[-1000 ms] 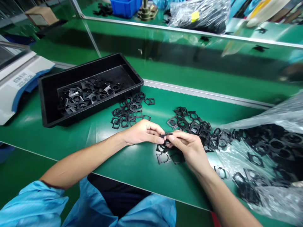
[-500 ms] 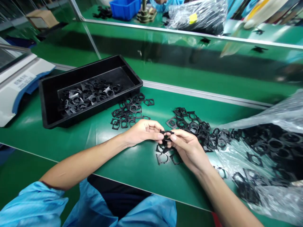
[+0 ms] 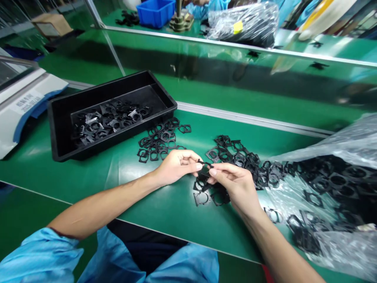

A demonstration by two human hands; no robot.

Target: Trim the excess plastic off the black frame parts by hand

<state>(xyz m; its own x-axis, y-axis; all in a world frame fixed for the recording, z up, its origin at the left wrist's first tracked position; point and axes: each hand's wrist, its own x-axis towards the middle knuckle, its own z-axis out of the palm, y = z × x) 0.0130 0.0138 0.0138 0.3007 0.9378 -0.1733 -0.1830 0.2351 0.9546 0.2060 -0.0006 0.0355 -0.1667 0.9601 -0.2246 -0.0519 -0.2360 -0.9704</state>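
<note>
My left hand (image 3: 178, 167) and my right hand (image 3: 232, 184) meet above the green bench top (image 3: 165, 208), pinching a thin black plastic frame (image 3: 204, 163) edge-on between their fingertips. Just below them lies a small heap of similar square black frames with round openings (image 3: 202, 192). A larger heap (image 3: 237, 157) sits right behind my right hand, and another (image 3: 157, 140) lies beyond my left hand. A black plastic tray (image 3: 100, 85) holding more frames stands further left, out of reach of my fingers.
A clear plastic bag (image 3: 330, 188) full of black frames spills across the bench at right. A white machine with blue trim (image 3: 23, 88) stands at far left. Behind a metal rail lies another green bench, with a blue bin (image 3: 156, 12) and a wrapped bag. My blue sleeves (image 3: 38, 255) show below.
The held frame has turned more edge-on and sits slightly higher between my fingertips. The whole view has shifted a little as my head moved.
</note>
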